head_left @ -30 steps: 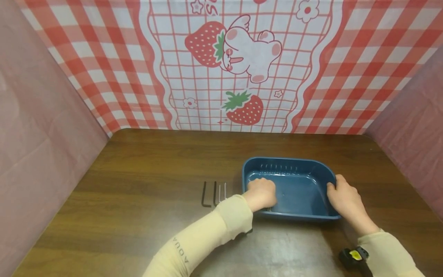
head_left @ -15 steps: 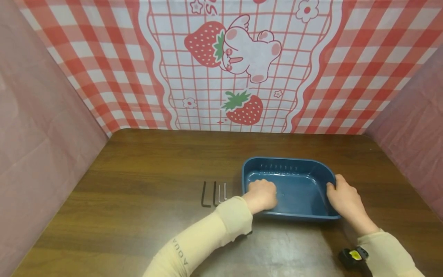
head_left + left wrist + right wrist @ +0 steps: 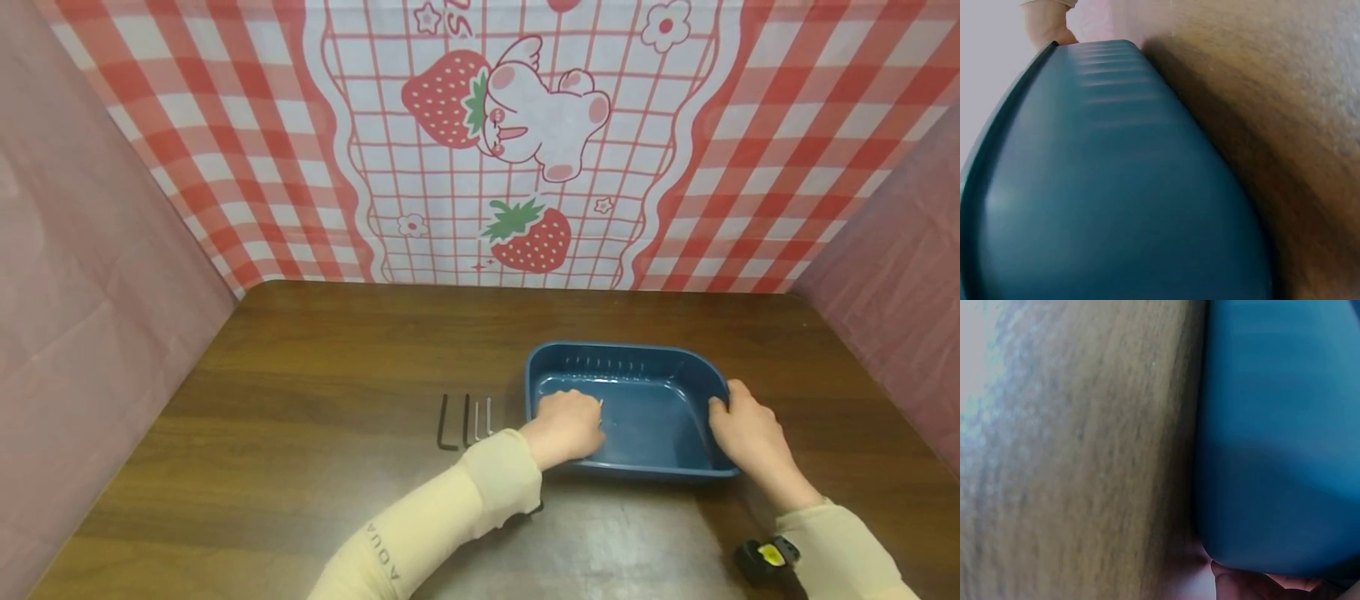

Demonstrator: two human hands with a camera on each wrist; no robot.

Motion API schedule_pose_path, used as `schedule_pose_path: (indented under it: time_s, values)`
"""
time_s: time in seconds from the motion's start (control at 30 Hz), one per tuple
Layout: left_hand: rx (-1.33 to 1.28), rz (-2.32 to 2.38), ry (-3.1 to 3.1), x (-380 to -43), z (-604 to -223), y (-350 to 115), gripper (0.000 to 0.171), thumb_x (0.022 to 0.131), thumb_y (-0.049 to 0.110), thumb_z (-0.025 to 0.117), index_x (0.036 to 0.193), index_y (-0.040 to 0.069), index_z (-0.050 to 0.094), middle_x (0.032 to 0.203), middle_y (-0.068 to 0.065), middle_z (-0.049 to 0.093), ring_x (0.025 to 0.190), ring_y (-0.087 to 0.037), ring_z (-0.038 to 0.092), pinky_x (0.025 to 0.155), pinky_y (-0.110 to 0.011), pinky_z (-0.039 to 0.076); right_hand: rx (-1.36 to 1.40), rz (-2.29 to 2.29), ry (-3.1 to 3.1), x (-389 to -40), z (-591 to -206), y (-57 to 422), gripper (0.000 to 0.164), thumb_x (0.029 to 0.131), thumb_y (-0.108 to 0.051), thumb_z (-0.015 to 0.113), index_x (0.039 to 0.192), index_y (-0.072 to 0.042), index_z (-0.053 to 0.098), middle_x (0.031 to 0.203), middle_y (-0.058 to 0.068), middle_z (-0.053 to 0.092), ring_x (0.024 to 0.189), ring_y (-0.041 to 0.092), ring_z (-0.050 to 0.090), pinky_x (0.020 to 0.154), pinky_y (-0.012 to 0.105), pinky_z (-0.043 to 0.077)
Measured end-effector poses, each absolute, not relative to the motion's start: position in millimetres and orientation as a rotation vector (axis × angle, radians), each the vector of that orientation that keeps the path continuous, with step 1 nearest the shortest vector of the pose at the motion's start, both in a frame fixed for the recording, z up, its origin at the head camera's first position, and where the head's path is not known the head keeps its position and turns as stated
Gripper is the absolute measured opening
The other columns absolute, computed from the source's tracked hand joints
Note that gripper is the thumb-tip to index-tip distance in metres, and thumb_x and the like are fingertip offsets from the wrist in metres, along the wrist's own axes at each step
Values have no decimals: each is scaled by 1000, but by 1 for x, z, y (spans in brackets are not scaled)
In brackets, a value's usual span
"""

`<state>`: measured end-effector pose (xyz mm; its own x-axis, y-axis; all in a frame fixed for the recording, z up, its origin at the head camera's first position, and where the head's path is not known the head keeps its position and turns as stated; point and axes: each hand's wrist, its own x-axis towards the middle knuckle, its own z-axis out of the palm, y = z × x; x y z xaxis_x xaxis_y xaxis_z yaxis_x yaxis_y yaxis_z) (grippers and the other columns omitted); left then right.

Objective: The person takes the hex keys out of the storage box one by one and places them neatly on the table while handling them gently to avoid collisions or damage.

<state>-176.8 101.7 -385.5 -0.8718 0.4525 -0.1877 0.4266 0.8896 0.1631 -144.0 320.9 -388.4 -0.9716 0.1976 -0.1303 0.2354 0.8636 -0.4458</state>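
A blue plastic bin (image 3: 652,421) stands on the table, right of centre. My left hand (image 3: 566,425) reaches over its near left side, fingers curled and turned down inside. A thin shiny piece (image 3: 601,407) shows past the knuckles; most of it is hidden by the hand. At the bin's right end, my right hand (image 3: 750,429) grips the rim, thumb on the inner side. The left wrist view is filled by the bin's outer wall (image 3: 1104,187), with the right hand (image 3: 1047,25) at its far end. Fingertips (image 3: 1244,587) touch the bin's corner in the right wrist view.
Left of the bin lie two black hex keys (image 3: 442,421) and two smaller silver ones (image 3: 490,417), side by side. A red checked cloth (image 3: 247,150) hangs behind the wooden table (image 3: 337,350). A black and yellow device (image 3: 763,557) sits at the right wrist.
My left hand has shifted slightly to the right within the bin, and the thin shiny piece has come into sight beside it. My right hand keeps its grip on the rim.
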Motion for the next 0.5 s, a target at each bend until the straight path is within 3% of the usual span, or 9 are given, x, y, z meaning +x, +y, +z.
schedule_pose_path:
  time_s: [0.13,0.3,0.5]
  values:
    - [725,203,2830,-176,-382,100,15,80,33,61,78,18,66,81,4,64,70,-13,57,56,-31,44,350,-718,2954,-144,-388,320,46,95,-21,30,124,14,30,115,40,42,92,51,51,68,56,43]
    - [775,292,2815,-174,-378,97,29,80,32,60,57,17,52,62,4,53,59,-11,51,50,-28,40,349,-720,2955,-144,-388,320,45,95,-21,30,123,14,30,115,40,42,93,51,50,67,55,43]
    - [885,420,2780,-173,-375,91,29,82,27,58,58,16,46,52,4,44,47,-10,44,42,-24,36,350,-720,2956,-144,-389,320,45,95,-21,31,123,14,30,115,40,42,94,52,50,68,56,43]
